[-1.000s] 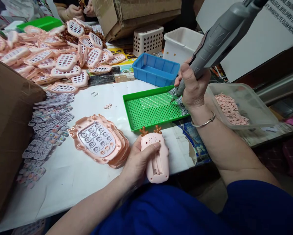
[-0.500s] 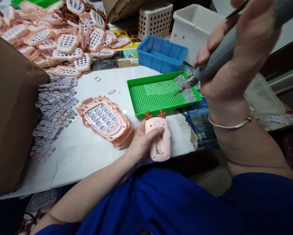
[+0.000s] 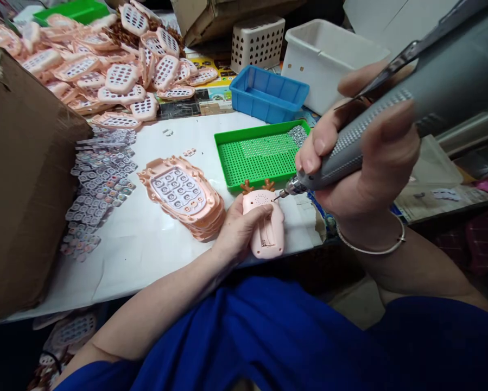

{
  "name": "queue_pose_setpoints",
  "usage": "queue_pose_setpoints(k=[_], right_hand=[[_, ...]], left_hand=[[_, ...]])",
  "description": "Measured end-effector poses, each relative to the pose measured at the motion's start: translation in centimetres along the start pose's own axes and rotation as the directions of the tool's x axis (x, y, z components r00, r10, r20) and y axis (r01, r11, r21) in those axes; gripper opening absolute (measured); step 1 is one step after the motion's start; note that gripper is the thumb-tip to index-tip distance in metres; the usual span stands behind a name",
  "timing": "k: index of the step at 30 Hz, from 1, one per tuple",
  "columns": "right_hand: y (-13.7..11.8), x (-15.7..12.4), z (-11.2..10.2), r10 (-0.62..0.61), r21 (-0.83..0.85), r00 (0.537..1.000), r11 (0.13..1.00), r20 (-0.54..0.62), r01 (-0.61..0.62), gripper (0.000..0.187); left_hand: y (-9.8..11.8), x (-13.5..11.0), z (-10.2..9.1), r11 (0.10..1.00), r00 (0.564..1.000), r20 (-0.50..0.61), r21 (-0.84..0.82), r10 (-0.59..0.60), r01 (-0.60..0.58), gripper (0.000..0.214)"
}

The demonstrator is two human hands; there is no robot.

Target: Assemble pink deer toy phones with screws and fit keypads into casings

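Observation:
My left hand [image 3: 238, 231] is closed on a pink plastic toy phone [image 3: 274, 233] with brown antlers, its thumb lying across the back. The back faces up, showing screw holes, a speaker grille and an uncovered battery compartment. In my right hand [image 3: 374, 157] is a grey electric screwdriver [image 3: 345, 144], fingers wrapped round its body. The bit's tip meets the toy phone near its upper right screw hole. Just behind the phone lies a green perforated tray [image 3: 231, 182] with small silver screws [image 3: 297, 134] at its right end. A stack of pink shells [image 3: 211, 217] with white keypads stands left of my left hand.
Many loose pink shells [image 3: 121, 79] are heaped at the back left. White keypad pieces [image 3: 101, 179] lie beside a cardboard box [image 3: 27, 190]. A blue bin [image 3: 268, 106], a white tub [image 3: 325, 49] and a perforated basket [image 3: 258, 43] stand behind the tray.
My right hand has brought the screwdriver down and left from over the screw tray to the toy phone's back. My left hand keeps its hold on the phone. The view has shifted slightly.

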State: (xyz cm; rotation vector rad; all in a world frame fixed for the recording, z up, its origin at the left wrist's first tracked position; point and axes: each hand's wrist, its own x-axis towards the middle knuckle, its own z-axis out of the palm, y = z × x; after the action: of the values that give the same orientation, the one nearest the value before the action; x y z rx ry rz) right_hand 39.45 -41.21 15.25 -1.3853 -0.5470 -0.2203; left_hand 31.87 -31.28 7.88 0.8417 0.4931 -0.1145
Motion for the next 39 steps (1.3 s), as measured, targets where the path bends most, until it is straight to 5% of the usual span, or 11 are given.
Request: queue_pose_setpoints(k=[6, 15, 21, 24, 26, 29, 33, 39], right_hand=[[1.1, -0.3, 0.1, 0.000, 0.189, 0.993, 0.982, 0.116, -0.023, 0.033], [2.4, -1.2, 0.6, 0.025, 0.191, 0.990, 0.980, 0.140, -0.052, 0.040], [1.6, 1.2, -0.8, -0.003, 0.279, 0.958, 0.957, 0.285, -0.080, 0.030], [2.0, 3.7, -1.4, -0.165, 0.252, 0.979, 0.959, 0.122, 0.130, 0.028], [3.4, 5.5, -1.8, -0.227, 0.092, 0.974, 0.969, -0.027, 0.228, 0.028], [6.8, 7.9, -2.7, -0.180, -0.126, 0.978, 0.978, -0.104, 0.166, 0.039], [10.9, 9.8, -4.2, -0.105, -0.186, 0.993, 0.978, -0.060, 0.092, 0.044], [11.8, 9.6, -4.3, -0.085, -0.139, 0.986, 0.988, -0.145, 0.065, 0.050]], left_hand=[[0.0, 0.0, 0.2, 1.000, 1.000, -0.012, 0.009, 0.005, -0.005, 0.047], [-0.2, -0.1, 0.3, 0.999, 0.999, -0.029, 0.030, 0.027, -0.026, 0.045], [0.0, 0.0, 0.3, 1.000, 1.000, -0.011, 0.012, -0.004, 0.004, 0.048], [-0.1, 0.2, 0.0, 0.998, 0.999, 0.015, 0.032, -0.046, 0.045, 0.049], [-0.3, 0.3, -0.2, 0.998, 0.999, 0.018, 0.043, -0.050, 0.049, 0.049], [-0.6, 0.5, -0.4, 0.998, 0.999, 0.014, 0.045, -0.038, 0.037, 0.048], [-0.7, 0.4, -0.6, 0.998, 0.999, 0.015, 0.038, -0.052, 0.051, 0.047], [-0.6, 0.4, -0.6, 0.996, 0.997, 0.007, 0.044, -0.074, 0.073, 0.047]])
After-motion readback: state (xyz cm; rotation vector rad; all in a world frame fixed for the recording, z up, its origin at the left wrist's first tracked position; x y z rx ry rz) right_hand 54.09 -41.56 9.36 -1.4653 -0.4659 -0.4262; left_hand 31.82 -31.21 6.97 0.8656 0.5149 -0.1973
